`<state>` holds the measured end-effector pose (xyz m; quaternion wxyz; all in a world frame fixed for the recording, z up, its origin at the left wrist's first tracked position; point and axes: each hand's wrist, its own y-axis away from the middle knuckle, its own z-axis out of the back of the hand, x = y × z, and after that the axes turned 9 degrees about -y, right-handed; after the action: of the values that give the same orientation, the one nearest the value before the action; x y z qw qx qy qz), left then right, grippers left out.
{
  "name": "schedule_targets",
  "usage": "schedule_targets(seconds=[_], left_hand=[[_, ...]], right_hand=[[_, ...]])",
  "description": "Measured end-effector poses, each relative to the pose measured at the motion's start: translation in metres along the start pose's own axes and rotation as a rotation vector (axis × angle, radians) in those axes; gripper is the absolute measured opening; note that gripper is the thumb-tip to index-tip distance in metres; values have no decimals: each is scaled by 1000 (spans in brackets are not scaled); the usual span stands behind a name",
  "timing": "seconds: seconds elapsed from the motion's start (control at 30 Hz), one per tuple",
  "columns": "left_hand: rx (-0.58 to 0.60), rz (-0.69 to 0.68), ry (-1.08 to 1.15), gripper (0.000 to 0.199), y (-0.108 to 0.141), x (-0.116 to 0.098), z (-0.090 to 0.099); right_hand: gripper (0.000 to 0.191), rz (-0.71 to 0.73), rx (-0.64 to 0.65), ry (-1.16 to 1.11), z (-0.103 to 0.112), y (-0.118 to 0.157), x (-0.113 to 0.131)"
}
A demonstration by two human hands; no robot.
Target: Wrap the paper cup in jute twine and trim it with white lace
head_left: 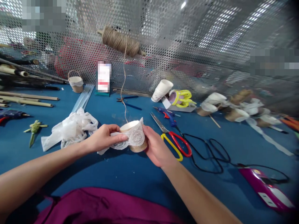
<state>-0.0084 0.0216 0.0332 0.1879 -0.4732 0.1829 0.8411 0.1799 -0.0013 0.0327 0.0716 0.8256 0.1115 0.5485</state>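
Between my hands is a small paper cup (137,148) with a brown wrapped lower part and a pale inside. White lace ribbon (135,137) lies across its front, one pointed end standing up at the right of the rim. My left hand (106,137) pinches the lace at the cup's left side, thumb on the front. Around the cup's right side curl the fingers of my right hand (155,144), partly hidden behind it. A heap of white lace (72,127) rests left of my left hand. Twine (124,81) hangs down behind the cup from a spool (120,42).
Right of my hand lie scissors (174,140) and a blue glue gun (167,115), its black cord near a purple power strip (266,188). White cups (162,90), a phone (103,77), pliers (130,102) and a small basket (76,84) stand or lie along the mesh.
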Motion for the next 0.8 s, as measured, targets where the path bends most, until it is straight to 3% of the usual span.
schedule_targets(seconds=[0.13,0.33,0.53,0.8], left_hand=[[-49,-3,-23,41,5,-7,-2],[-45,-64,-23,41,10,-9,0],[-164,-165,7,34,16,-14,3],[-222,-163,-29,34,13,-8,-1]], right_hand=[[47,-183,89,-187,-5,12,-4],[50,-88,39,-186,-2,21,-9],[50,-71,-44,-187,3,19,-11],[47,-28,26,-244,5,22,-14]])
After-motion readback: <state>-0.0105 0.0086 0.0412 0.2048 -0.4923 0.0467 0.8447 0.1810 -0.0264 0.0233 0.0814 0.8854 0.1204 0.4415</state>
